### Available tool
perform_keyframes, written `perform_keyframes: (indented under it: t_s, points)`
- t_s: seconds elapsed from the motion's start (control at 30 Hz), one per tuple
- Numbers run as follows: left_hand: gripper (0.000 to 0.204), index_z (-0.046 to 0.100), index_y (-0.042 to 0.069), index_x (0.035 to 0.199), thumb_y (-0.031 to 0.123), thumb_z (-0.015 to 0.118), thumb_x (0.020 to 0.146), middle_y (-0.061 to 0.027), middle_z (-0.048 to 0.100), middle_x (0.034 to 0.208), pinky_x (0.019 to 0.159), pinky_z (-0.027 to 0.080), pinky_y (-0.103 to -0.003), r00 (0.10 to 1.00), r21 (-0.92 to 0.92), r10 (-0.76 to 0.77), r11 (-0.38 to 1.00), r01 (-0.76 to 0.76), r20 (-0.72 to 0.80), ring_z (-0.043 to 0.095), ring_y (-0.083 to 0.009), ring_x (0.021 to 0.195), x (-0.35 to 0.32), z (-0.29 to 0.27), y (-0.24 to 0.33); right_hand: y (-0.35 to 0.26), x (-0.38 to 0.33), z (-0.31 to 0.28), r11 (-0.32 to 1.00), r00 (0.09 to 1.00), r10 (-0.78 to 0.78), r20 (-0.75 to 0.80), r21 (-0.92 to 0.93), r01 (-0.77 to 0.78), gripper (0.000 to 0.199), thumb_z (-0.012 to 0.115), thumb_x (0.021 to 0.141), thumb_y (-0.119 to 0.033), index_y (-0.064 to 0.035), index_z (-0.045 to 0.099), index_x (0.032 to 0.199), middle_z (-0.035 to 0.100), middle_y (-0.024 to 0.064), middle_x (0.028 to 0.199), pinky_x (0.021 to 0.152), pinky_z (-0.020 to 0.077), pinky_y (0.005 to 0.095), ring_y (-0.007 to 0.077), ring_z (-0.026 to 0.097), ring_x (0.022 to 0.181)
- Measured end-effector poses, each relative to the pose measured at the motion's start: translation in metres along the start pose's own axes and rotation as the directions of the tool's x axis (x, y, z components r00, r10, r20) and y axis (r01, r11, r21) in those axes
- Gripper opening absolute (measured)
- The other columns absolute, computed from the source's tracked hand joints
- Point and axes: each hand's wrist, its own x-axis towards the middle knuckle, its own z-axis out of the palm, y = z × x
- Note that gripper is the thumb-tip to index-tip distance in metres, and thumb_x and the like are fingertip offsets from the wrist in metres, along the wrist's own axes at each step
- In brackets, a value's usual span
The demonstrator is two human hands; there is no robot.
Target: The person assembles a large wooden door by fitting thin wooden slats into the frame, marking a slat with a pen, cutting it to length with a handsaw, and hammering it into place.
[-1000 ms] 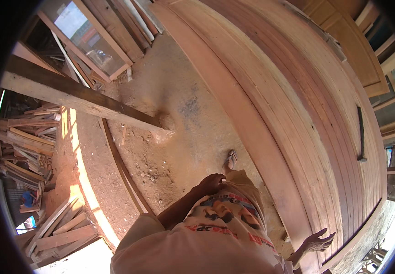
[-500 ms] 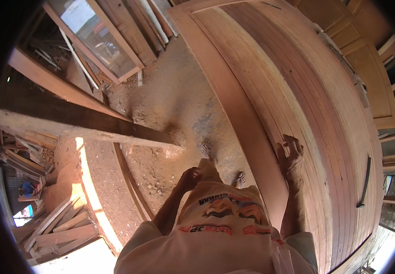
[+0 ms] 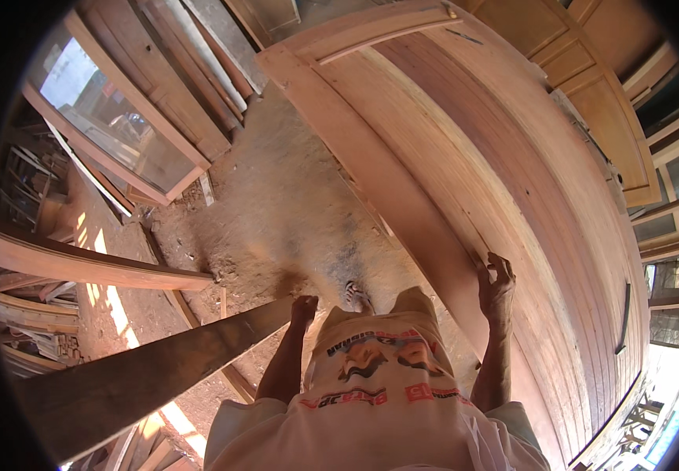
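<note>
A large wooden door [image 3: 402, 180], built of a reddish frame and lengthwise boards of pale and darker wood, lies flat along my right side. My right hand [image 3: 499, 286] rests over its near side, where frame and boards meet, with bent fingers apart and nothing visible in them. At my left, my left hand [image 3: 305, 308] is a loose fist, and nothing sticks out of it. It appears beside the lower end of a dark wooden post [image 3: 174, 369]; whether the two touch I cannot tell. A thin dark strip [image 3: 626, 318] lies on the door's far boards.
A glazed door frame [image 3: 123, 118] and other panels lean at the far left. A curved-looking timber [image 3: 104, 263] juts in from the left, above scrap wood. Panelled doors [image 3: 591, 102] stand beyond the work at right. Bare earth floor [image 3: 269, 188] lies ahead of my foot [image 3: 357, 298].
My view has shifted, and the post and far frames now appear lower or further left. My left hand has moved left and closed tighter. My right hand stays at the door's frame.
</note>
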Motion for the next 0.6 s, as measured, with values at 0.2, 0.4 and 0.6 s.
perform_keyframes:
  t_s: [0.2, 0.4, 0.6]
  points:
    - [0.034, 0.073, 0.000, 0.115, 0.031, 0.067, 0.102, -0.0081, 0.073, 0.092, 0.074, 0.055, -0.034, 0.969, -0.089, 0.245, 0.965, -0.247, -0.035, 0.068, -0.0161, 0.081, 0.119, -0.055, 0.158, -0.014, 0.024, 0.041, 0.988, 0.982, 0.154, -0.112, 0.033, -0.151, 0.027, 0.072, 0.097, -0.011, 0.0020, 0.071, 0.120, 0.073, 0.0216, 0.108, 0.084, 0.0575, 0.0449, 0.0342, 0.073, 0.095]
    - [0.041, 0.070, 0.000, 0.123, 0.035, 0.070, 0.102, -0.0101, 0.075, 0.094, 0.076, 0.057, -0.033, 0.949, -0.191, 0.312, 0.936, -0.297, 0.051, 0.070, -0.0175, 0.084, 0.187, -0.098, 0.260, -0.036, 0.118, 0.088, 0.984, 0.953, 0.178, -0.246, 0.037, -0.174, 0.029, 0.068, 0.104, -0.021, 0.0031, 0.072, 0.119, 0.075, 0.0180, 0.107, 0.085, 0.0584, 0.0409, 0.0288, 0.075, 0.094]
    - [0.039, 0.071, 0.001, 0.121, 0.036, 0.070, 0.103, -0.0092, 0.076, 0.093, 0.077, 0.057, -0.033, 0.983, -0.054, 0.143, 0.989, -0.138, 0.116, 0.071, -0.0175, 0.083, 0.256, -0.178, 0.214, -0.069, 0.326, 0.182, 0.996, 0.953, 0.089, -0.290, 0.011, -0.090, 0.033, 0.066, 0.104, -0.022, -0.0015, 0.069, 0.129, 0.072, 0.0196, 0.117, 0.087, 0.0577, 0.0443, 0.0324, 0.074, 0.100]
